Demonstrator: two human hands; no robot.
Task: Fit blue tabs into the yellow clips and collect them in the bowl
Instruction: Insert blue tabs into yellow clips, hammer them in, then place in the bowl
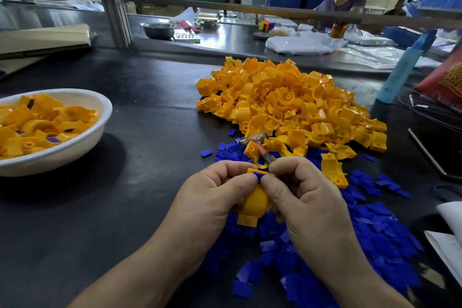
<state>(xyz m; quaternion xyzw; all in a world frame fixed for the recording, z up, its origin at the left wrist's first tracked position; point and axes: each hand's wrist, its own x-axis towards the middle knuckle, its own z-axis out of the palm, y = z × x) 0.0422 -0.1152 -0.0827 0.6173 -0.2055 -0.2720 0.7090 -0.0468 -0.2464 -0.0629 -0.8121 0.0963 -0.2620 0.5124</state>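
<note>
Pinching centre-frame: left hand (212, 197) is gripping yellow clip (253, 204), right hand (307, 204) is pressing blue tab (260, 175); skewed pressure risks popping it loose.

dark table (150, 182) | white bowl (82, 147) left | yellow clips (295, 102) heaped | blue tabs (375, 232) scattered

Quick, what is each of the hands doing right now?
Left hand: closed around a yellow clip.
Right hand: fingers pinched on a blue tab at the top of that clip.
</note>
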